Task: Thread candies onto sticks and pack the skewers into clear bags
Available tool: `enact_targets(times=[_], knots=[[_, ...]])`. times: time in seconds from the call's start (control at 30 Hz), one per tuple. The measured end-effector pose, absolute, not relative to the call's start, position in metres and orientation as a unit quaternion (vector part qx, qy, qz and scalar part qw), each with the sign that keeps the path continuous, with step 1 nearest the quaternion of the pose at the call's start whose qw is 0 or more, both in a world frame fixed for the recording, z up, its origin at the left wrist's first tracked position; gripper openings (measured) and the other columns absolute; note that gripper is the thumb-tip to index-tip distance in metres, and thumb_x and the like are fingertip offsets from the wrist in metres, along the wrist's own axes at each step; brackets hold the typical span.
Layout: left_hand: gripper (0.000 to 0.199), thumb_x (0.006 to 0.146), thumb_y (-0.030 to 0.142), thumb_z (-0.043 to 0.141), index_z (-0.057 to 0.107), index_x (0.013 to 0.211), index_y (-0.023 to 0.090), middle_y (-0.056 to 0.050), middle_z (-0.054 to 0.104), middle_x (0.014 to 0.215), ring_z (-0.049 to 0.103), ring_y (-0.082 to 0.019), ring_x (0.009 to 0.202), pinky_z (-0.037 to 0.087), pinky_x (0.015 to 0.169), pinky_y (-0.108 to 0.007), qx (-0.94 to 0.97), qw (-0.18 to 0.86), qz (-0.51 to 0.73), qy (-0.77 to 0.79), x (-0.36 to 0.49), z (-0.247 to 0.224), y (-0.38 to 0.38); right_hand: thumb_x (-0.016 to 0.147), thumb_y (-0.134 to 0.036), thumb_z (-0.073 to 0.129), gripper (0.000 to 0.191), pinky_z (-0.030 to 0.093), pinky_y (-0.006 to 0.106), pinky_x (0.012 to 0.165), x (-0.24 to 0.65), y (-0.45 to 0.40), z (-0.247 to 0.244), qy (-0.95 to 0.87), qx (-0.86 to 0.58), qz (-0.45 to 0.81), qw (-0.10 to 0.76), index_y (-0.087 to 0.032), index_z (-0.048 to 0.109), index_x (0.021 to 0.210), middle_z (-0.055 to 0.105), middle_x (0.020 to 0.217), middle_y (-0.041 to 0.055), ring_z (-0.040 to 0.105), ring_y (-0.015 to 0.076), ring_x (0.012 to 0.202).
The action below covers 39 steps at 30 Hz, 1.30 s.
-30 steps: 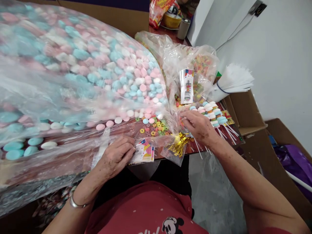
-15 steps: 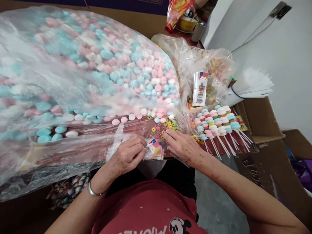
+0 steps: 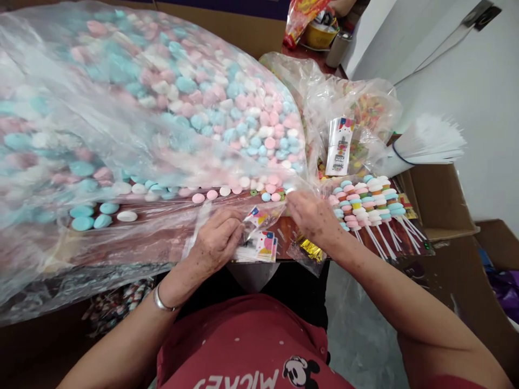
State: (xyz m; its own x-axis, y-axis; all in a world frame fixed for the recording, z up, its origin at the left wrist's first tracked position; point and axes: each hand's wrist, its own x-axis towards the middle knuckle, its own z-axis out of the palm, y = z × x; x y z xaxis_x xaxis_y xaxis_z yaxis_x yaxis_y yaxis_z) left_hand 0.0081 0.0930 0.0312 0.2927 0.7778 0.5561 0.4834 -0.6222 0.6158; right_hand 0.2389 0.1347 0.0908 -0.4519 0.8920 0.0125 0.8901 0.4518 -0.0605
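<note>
My left hand [image 3: 217, 237] is closed on one end of a small clear bag [image 3: 263, 220] with a colourful printed top. The bag stretches towards my right hand [image 3: 310, 216], whose fingers are pressed together at its other end. Beneath it, near the table edge, lies a stack of printed bags [image 3: 261, 247]. Gold twist ties [image 3: 311, 248] in clear plastic lie below my right wrist. Pink, blue and white candies [image 3: 225, 190] spill from a huge clear bag [image 3: 133, 135] behind my hands.
Candy skewers [image 3: 365, 202] with white sticks lie at the right, below a bundle of printed bags [image 3: 339, 147] on a clear sack. White sticks [image 3: 430, 140] stand bundled near an open cardboard box [image 3: 438, 200]. A yellow bowl [image 3: 319, 37] is at the back.
My right hand has moved up and away from the left, stretching the small bag between them. The stack of printed bags and gold ties are now more exposed.
</note>
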Motion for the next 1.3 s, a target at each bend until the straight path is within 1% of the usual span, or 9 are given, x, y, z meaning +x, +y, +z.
enact_targets(times=[0.2,0.3,0.4,0.47,0.63,0.83,0.97,1.17,1.3], knots=[[0.019,0.093,0.017,0.053,0.063,0.077,0.019,-0.006,0.07,0.084,0.067,-0.022,0.094,0.055,0.086,-0.038,0.72,0.141,0.498,0.462,-0.002,0.061,0.101,0.096,-0.013,0.037,0.024,0.037,0.029,0.073,0.243,0.151,0.082,-0.864,-0.488,0.037,0.123,-0.015,0.06,0.09,0.063,0.09,0.0092,0.052,0.0197,0.082],[0.019,0.09,0.019,0.055,0.065,0.074,0.019,-0.004,0.071,0.08,0.065,-0.019,0.081,0.054,0.077,-0.034,0.687,0.263,0.511,0.444,-0.001,0.074,0.092,0.096,-0.011,0.041,0.025,0.038,0.031,0.077,0.243,0.149,0.069,-0.901,-0.424,0.033,0.079,-0.014,0.061,0.084,0.063,0.089,0.0106,0.052,0.0208,0.084],[0.023,0.087,0.024,0.057,0.064,0.067,0.017,-0.003,0.067,0.072,0.06,-0.016,0.068,0.049,0.064,-0.028,0.666,0.436,0.442,0.413,0.004,0.073,0.086,0.096,-0.012,0.045,0.023,0.038,0.033,0.077,0.237,0.149,0.062,-0.913,-0.406,-0.015,0.043,-0.013,0.064,0.083,0.063,0.086,0.0116,0.051,0.023,0.085],[0.026,0.086,0.029,0.057,0.063,0.064,0.016,-0.002,0.064,0.067,0.057,-0.014,0.063,0.045,0.058,-0.026,0.646,0.489,0.388,0.438,0.006,0.064,0.09,0.095,-0.011,0.046,0.022,0.038,0.034,0.076,0.229,0.153,0.062,-0.907,-0.418,-0.037,0.027,-0.013,0.066,0.085,0.063,0.086,0.012,0.051,0.0241,0.087],[0.024,0.081,0.033,0.054,0.063,0.066,0.017,-0.001,0.063,0.066,0.054,-0.015,0.064,0.041,0.062,-0.027,0.623,0.359,0.354,0.599,-0.003,0.037,0.12,0.094,-0.011,0.045,0.022,0.04,0.031,0.074,0.217,0.168,0.064,-0.886,-0.463,-0.004,0.031,-0.013,0.067,0.087,0.065,0.093,0.012,0.055,0.0215,0.086],[0.022,0.082,0.032,0.053,0.063,0.066,0.02,0.0,0.063,0.065,0.056,-0.016,0.065,0.044,0.065,-0.028,0.666,0.282,0.355,0.593,-0.012,0.041,0.123,0.095,-0.015,0.045,0.026,0.048,0.032,0.086,0.24,0.154,0.083,-0.892,-0.393,0.09,0.203,-0.014,0.062,0.114,0.067,0.11,0.0107,0.061,0.0203,0.101],[0.019,0.087,0.028,0.057,0.067,0.074,0.02,-0.001,0.068,0.077,0.061,-0.017,0.075,0.049,0.078,-0.03,0.675,0.255,0.452,0.525,-0.007,0.063,0.095,0.096,-0.021,0.049,0.022,0.051,0.03,0.084,0.275,0.12,0.105,-0.833,-0.439,0.096,0.324,-0.018,0.066,0.109,0.071,0.101,0.0054,0.065,0.0172,0.093],[0.016,0.09,0.016,0.058,0.072,0.083,0.021,-0.001,0.072,0.085,0.065,-0.015,0.081,0.051,0.076,-0.025,0.695,0.395,0.453,0.395,0.019,0.069,0.056,0.095,-0.033,0.055,0.018,0.052,0.026,0.064,0.324,0.063,0.087,-0.634,-0.597,0.165,0.463,-0.021,0.069,0.096,0.068,0.077,-0.0005,0.063,0.0126,0.065],[0.016,0.09,0.017,0.057,0.071,0.082,0.02,-0.002,0.071,0.081,0.065,-0.015,0.081,0.05,0.075,-0.025,0.685,0.461,0.426,0.371,0.036,0.059,0.053,0.091,-0.035,0.06,0.018,0.051,0.025,0.059,0.332,0.037,0.062,-0.584,-0.633,0.2,0.468,-0.02,0.07,0.094,0.067,0.073,-0.0008,0.061,0.0124,0.062]])
